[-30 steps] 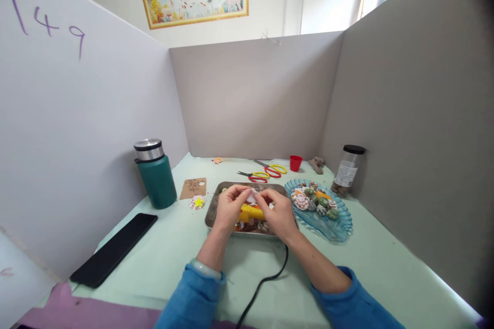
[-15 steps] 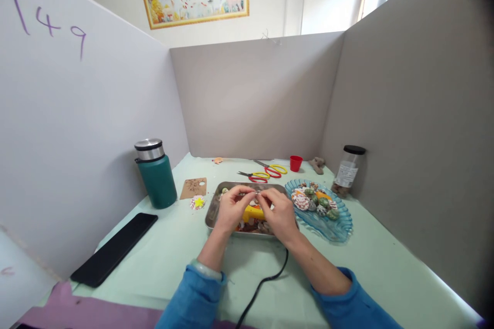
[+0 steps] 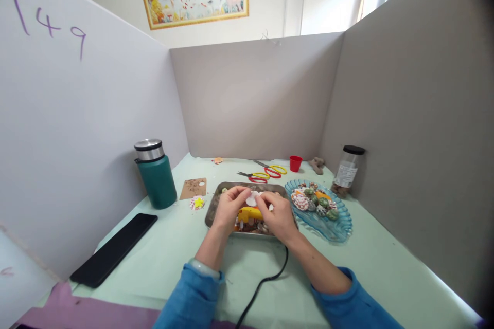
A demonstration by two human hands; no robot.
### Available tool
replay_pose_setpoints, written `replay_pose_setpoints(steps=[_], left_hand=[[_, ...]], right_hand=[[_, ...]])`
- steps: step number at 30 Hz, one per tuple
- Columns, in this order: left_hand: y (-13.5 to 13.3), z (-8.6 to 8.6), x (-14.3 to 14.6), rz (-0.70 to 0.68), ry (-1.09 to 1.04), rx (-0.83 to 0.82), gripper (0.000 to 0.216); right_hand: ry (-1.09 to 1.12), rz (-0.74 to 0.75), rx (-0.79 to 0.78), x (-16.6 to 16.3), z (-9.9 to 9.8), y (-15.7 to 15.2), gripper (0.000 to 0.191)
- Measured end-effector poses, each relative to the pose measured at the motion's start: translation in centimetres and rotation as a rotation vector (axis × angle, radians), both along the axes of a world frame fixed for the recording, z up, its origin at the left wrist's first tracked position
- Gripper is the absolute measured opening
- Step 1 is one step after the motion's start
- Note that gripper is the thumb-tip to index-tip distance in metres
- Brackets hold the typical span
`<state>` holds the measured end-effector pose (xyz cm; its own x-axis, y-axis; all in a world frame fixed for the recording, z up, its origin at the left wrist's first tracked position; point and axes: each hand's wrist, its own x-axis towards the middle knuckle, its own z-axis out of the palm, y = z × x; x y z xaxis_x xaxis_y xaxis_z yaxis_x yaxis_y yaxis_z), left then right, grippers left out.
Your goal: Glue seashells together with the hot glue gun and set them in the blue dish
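Between my two hands is a small flat white disc (image 3: 252, 198), perhaps a shell piece. My left hand (image 3: 230, 207) pinches its left edge with thumb and fingertips. On the opposite edge the thumb and fingers of my right hand (image 3: 277, 213) are closed. Both hands hover over a metal tray (image 3: 211, 214). Inside the tray lies a yellow glue gun (image 3: 249, 213), partly covered by my right hand, among small brown and pale pieces (image 3: 254, 227) too small to name. A black cord (image 3: 266, 280) runs from the tray toward me.
Right of the tray sits a blue scalloped plate (image 3: 339, 230) of patterned shells. Behind are two pairs of scissors (image 3: 259, 176), a red cup (image 3: 295, 163) and a black-lidded jar (image 3: 346, 172). At left stand a green bottle (image 3: 157, 180), a brown card (image 3: 193, 188) and a black slab (image 3: 116, 249).
The disc has turned from edge-on to show its white face. My hands have shifted slightly, and more of the glue gun shows. The other things have not moved.
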<state>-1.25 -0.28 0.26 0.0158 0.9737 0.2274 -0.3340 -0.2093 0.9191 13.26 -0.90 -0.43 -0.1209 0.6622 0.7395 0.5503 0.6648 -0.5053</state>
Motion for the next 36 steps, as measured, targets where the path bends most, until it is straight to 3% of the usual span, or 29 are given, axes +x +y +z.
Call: replay_pose_setpoints(steps=[8, 31, 36], left_hand=[[0.12, -0.20, -0.06, 0.026, 0.107, -0.002, 0.033], [-0.04, 0.01, 0.07, -0.032, 0.090, -0.046, 0.041], [0.11, -0.22, -0.07, 0.012, 0.143, 0.000, 0.036]], right_hand=[[0.039, 0.010, -0.041, 0.04, 0.16, 0.08, 0.033], [0.013, 0.010, -0.038, -0.05, 0.07, 0.00, 0.033], [0.011, 0.041, -0.062, -0.09, 0.02, 0.01, 0.032]])
